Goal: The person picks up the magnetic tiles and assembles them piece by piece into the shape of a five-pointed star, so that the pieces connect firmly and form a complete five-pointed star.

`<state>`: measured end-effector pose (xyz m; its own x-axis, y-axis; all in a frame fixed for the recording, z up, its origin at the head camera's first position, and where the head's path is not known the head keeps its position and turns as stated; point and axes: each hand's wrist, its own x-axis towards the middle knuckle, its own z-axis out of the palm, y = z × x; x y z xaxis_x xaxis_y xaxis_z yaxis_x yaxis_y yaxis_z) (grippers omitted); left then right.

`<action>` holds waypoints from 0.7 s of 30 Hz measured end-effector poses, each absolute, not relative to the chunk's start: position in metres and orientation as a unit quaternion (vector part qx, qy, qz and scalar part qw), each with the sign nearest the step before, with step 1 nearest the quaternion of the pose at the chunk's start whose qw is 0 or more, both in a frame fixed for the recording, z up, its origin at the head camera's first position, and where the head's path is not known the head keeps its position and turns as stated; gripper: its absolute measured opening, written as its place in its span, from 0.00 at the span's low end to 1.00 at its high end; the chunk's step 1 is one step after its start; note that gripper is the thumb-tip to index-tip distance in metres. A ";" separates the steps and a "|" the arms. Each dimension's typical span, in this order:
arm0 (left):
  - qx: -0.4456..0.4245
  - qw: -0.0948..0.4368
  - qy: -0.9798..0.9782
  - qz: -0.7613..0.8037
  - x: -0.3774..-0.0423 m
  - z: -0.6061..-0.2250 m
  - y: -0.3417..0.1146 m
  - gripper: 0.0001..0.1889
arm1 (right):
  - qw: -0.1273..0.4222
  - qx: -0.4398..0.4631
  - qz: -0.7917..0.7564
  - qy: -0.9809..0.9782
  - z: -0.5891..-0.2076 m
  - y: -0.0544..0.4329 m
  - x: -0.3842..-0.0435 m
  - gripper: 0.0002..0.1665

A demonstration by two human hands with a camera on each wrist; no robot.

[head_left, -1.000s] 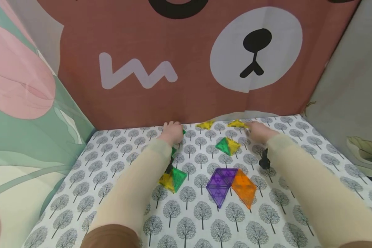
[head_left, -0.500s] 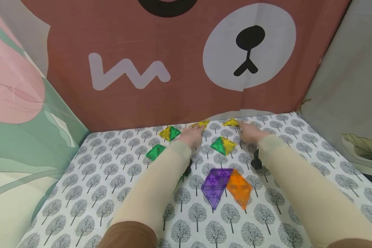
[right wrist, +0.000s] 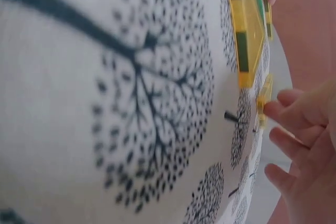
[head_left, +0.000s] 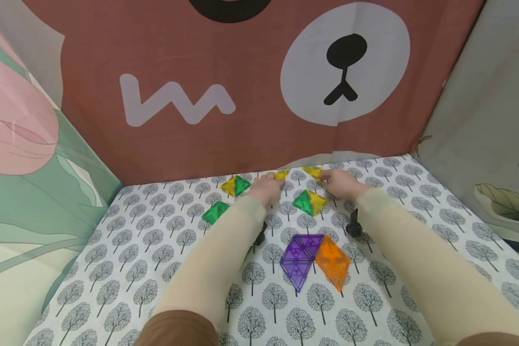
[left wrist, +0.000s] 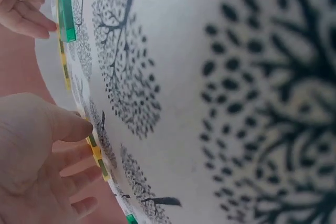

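In the head view my left hand [head_left: 265,189] reaches to the back of the cloth, its fingers at a translucent yellow triangle magnetic tile [head_left: 281,174]. The left wrist view shows the thumb [left wrist: 76,125] touching the edge of that tile [left wrist: 97,153], other fingers loosely spread behind. Just to the right, my right hand [head_left: 341,184] has fingertips at a second yellow triangle tile [head_left: 312,173]. In the right wrist view a fingertip meets this tile [right wrist: 264,100] while the remaining fingers spread loosely. A small gap separates both yellow tiles, which lie near the wall.
A green-and-yellow diamond [head_left: 310,202] lies in front of the hands. Another yellow-and-green pair [head_left: 235,185] and a green diamond [head_left: 215,212] lie left. Purple tiles [head_left: 300,259] adjoin an orange diamond [head_left: 333,262] nearer me. A bear-print curtain [head_left: 177,149] closes off the back.
My left hand has moved right from the yellow-and-green pair to the left yellow tile. The right yellow tile has turned and shifted left toward it, with my right hand's fingers following.
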<state>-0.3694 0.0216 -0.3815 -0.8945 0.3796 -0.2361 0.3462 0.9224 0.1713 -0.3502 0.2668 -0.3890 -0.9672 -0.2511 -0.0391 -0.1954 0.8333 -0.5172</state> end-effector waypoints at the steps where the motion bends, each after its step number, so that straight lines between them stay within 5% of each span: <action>1: 0.190 0.134 0.971 0.060 -0.370 -0.381 0.021 0.31 | 0.059 -0.117 -0.274 0.953 -0.390 0.265 -0.350 0.32; 5: 0.208 0.129 0.968 0.060 -0.370 -0.379 0.019 0.31 | 0.064 -0.125 -0.278 0.950 -0.391 0.261 -0.349 0.38; 21: 0.218 0.124 0.967 0.051 -0.370 -0.380 0.020 0.25 | 0.120 -0.126 -0.139 0.975 -0.387 0.235 -0.350 0.34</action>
